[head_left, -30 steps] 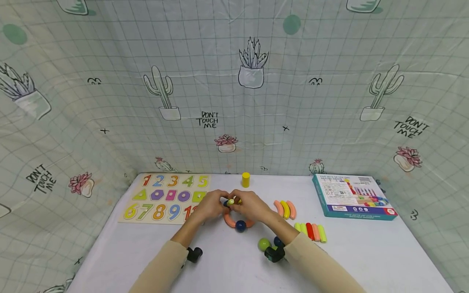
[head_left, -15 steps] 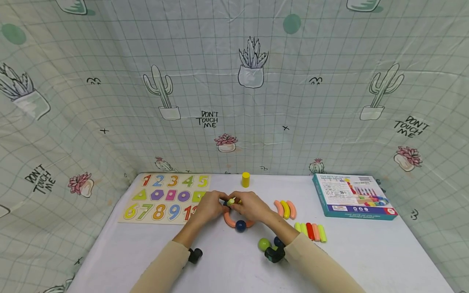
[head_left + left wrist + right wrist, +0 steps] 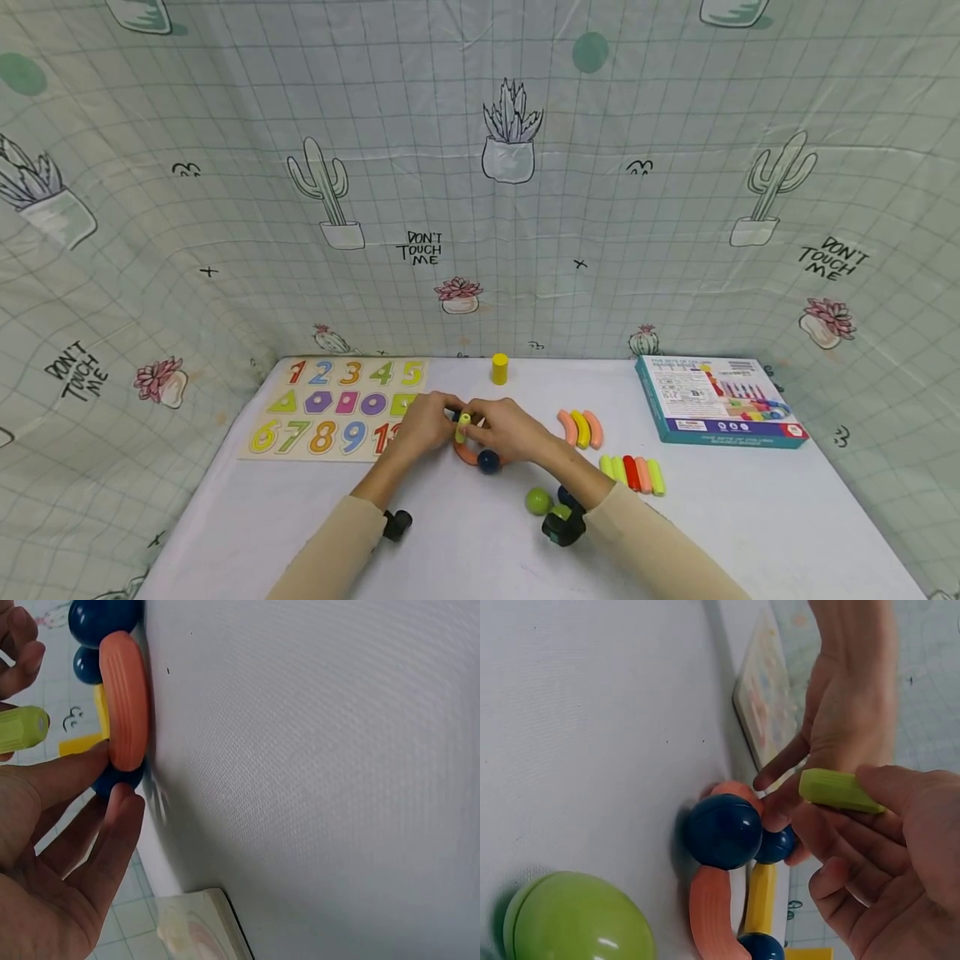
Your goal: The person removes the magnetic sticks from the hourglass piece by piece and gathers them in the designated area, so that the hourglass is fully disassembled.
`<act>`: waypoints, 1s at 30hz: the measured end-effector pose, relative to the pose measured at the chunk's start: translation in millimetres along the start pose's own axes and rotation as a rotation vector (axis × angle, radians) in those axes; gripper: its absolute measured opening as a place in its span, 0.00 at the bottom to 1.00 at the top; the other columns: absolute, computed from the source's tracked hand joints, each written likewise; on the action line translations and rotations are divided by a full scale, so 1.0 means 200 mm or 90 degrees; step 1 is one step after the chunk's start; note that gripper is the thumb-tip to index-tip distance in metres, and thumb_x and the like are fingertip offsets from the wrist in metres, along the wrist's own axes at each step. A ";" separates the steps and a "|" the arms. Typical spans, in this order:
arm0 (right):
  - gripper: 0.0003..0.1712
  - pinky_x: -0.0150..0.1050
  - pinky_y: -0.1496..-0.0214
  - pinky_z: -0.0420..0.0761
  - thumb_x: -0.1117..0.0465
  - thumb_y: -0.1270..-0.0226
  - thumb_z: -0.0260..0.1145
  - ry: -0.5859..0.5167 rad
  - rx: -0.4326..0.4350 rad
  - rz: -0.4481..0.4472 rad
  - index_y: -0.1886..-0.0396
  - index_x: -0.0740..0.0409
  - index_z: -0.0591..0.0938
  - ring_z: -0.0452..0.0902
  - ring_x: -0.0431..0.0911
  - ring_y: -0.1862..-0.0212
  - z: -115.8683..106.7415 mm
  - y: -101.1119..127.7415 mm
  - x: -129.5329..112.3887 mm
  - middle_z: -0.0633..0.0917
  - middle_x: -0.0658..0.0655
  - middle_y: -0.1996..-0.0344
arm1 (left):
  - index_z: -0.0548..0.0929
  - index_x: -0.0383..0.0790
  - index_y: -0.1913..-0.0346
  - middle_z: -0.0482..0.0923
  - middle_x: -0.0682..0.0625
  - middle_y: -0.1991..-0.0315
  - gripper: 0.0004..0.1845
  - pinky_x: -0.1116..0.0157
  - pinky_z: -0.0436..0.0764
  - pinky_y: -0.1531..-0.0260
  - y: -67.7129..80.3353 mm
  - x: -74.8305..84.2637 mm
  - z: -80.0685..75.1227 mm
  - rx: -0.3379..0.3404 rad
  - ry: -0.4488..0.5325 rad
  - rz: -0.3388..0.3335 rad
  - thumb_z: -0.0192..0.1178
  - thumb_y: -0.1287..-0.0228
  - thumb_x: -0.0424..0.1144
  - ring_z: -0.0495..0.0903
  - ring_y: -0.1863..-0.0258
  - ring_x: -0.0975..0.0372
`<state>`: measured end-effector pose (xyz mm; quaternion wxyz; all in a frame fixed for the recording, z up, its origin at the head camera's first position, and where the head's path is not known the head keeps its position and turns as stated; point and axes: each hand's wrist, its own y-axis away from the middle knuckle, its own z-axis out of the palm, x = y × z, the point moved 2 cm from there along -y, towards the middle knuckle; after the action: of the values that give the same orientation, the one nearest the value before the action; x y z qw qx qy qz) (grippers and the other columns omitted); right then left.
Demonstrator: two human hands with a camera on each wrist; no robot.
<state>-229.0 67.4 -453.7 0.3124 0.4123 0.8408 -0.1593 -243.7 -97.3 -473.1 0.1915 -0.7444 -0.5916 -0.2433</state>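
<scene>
Right hand (image 3: 915, 859) pinches a lime-green ribbed stick (image 3: 840, 790) thumb-to-fingers, left hand (image 3: 426, 423) has fingers clamped on a glossy dark-blue ball (image 3: 112, 778) (curvy orange ribbed piece (image 3: 126, 701) touching it, btw).

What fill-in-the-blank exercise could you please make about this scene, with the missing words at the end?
A lime stick is pinched by the ____ hand.
Of the three curved pieces lying side by side, the middle one is ____.
In the row of five short sticks, the middle one is ____.
On the number board, the top row's rightmost numeral is ____.

Missing words: right; yellow; red; 5.
</scene>
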 end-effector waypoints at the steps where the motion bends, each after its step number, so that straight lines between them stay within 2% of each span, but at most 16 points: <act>1: 0.12 0.33 0.62 0.80 0.53 0.24 0.63 -0.001 -0.002 0.004 0.50 0.53 0.83 0.81 0.35 0.65 0.00 0.00 0.00 0.87 0.50 0.60 | 0.90 0.44 0.53 0.88 0.49 0.55 0.13 0.54 0.80 0.48 0.00 0.00 0.00 -0.001 0.004 0.000 0.71 0.43 0.32 0.83 0.49 0.54; 2: 0.12 0.33 0.61 0.80 0.53 0.25 0.63 0.000 -0.003 0.008 0.50 0.53 0.83 0.81 0.35 0.64 0.00 0.00 0.00 0.87 0.51 0.59 | 0.90 0.44 0.53 0.88 0.49 0.54 0.13 0.53 0.79 0.45 0.00 -0.01 0.00 -0.003 0.009 -0.005 0.71 0.43 0.33 0.82 0.45 0.53; 6: 0.12 0.34 0.60 0.81 0.52 0.26 0.64 0.008 0.000 0.024 0.51 0.52 0.83 0.82 0.36 0.63 -0.02 0.01 0.00 0.88 0.50 0.59 | 0.90 0.44 0.52 0.87 0.48 0.53 0.14 0.50 0.77 0.42 0.00 -0.01 0.00 -0.010 0.025 -0.013 0.72 0.42 0.34 0.81 0.42 0.51; 10: 0.12 0.34 0.60 0.81 0.53 0.27 0.64 0.006 0.010 0.044 0.49 0.51 0.83 0.82 0.35 0.63 -0.05 0.04 0.01 0.88 0.50 0.57 | 0.90 0.44 0.51 0.87 0.47 0.52 0.14 0.49 0.77 0.42 0.00 -0.01 -0.01 -0.017 0.042 -0.024 0.72 0.42 0.34 0.80 0.41 0.50; 15: 0.13 0.36 0.65 0.80 0.53 0.27 0.64 -0.027 0.025 0.053 0.49 0.52 0.83 0.83 0.38 0.65 -0.14 0.10 0.03 0.87 0.50 0.60 | 0.89 0.44 0.50 0.86 0.46 0.50 0.15 0.52 0.78 0.44 0.01 -0.01 -0.02 -0.030 0.050 -0.032 0.73 0.41 0.35 0.80 0.43 0.51; 19: 0.14 0.38 0.68 0.79 0.52 0.26 0.63 -0.055 0.034 0.064 0.47 0.53 0.83 0.84 0.44 0.66 -0.26 0.21 0.08 0.87 0.49 0.61 | 0.89 0.45 0.49 0.86 0.47 0.50 0.15 0.51 0.78 0.44 0.00 0.00 -0.02 -0.037 0.044 -0.039 0.73 0.41 0.36 0.81 0.44 0.51; 22: 0.15 0.39 0.74 0.79 0.52 0.26 0.63 -0.093 0.029 0.094 0.45 0.52 0.81 0.84 0.51 0.70 -0.34 0.31 0.13 0.86 0.50 0.63 | 0.89 0.46 0.49 0.86 0.47 0.49 0.16 0.51 0.77 0.44 0.00 -0.01 -0.01 -0.037 0.046 -0.050 0.72 0.40 0.36 0.80 0.44 0.51; 24: 0.16 0.40 0.76 0.79 0.52 0.26 0.63 -0.112 0.024 0.107 0.44 0.52 0.79 0.82 0.52 0.73 -0.40 0.38 0.17 0.86 0.52 0.66 | 0.89 0.47 0.49 0.86 0.48 0.49 0.16 0.50 0.77 0.43 0.00 -0.01 -0.01 -0.036 0.047 -0.058 0.72 0.40 0.36 0.80 0.44 0.51; 30: 0.20 0.40 0.67 0.80 0.52 0.26 0.64 -0.096 0.017 0.141 0.42 0.56 0.74 0.82 0.53 0.68 -0.55 0.62 0.32 0.86 0.53 0.70 | 0.89 0.48 0.49 0.86 0.49 0.50 0.16 0.50 0.76 0.41 -0.01 -0.02 0.00 -0.039 0.050 -0.077 0.73 0.40 0.36 0.79 0.43 0.52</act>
<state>-203.7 238.5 -415.0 0.3850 0.4938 0.7620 -0.1654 -246.8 -99.8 -474.2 0.1770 -0.7026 -0.6198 -0.3013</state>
